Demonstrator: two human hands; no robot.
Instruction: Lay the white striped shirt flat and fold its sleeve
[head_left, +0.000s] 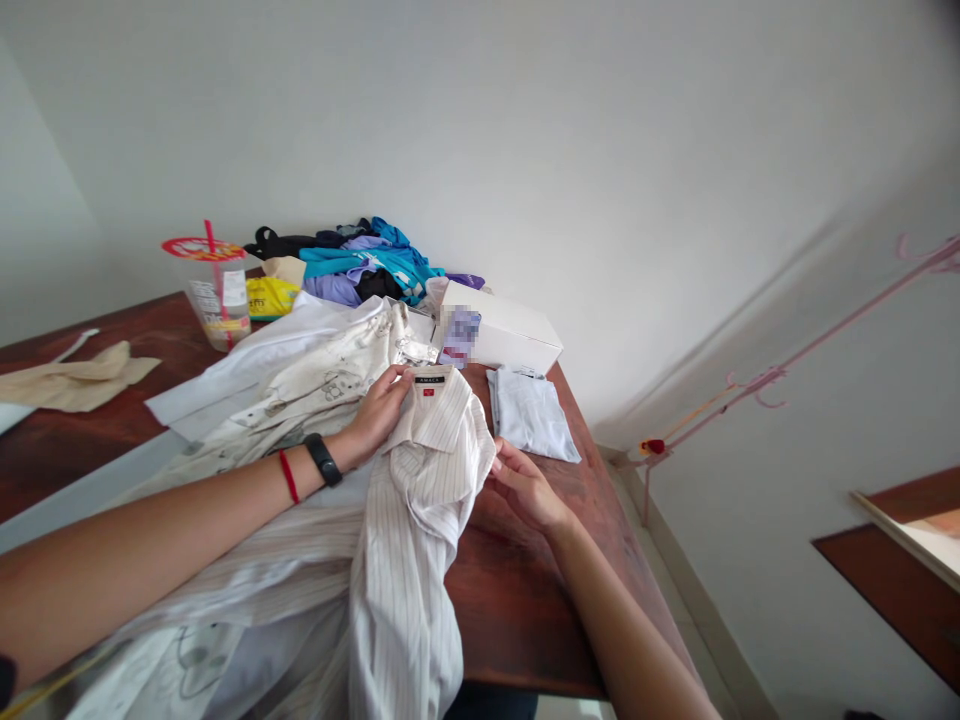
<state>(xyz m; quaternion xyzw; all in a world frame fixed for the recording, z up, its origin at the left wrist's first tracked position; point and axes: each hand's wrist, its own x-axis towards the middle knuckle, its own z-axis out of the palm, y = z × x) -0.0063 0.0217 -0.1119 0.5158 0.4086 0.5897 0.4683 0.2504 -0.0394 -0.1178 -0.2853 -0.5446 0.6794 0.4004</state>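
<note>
A cream striped shirt (420, 500) hangs from both hands over the table's front edge, its collar and black neck label facing up. My left hand (381, 408), with a black band and a red string at the wrist, is closed on the collar's left side. My right hand (525, 482) pinches the shirt at its right shoulder seam. Beneath and left of it lie a cream patterned garment (300, 400) and a white garment (262, 345). A folded pale blue garment (531, 412) lies just beyond my right hand.
The dark wooden table (517, 590) carries a plastic cup (217, 300) with a red straw, a yellow packet (271, 297), a heap of clothes (375, 260) and a white box (510, 325). A beige cloth (82, 378) lies left. A pink rack (750, 385) stands at right.
</note>
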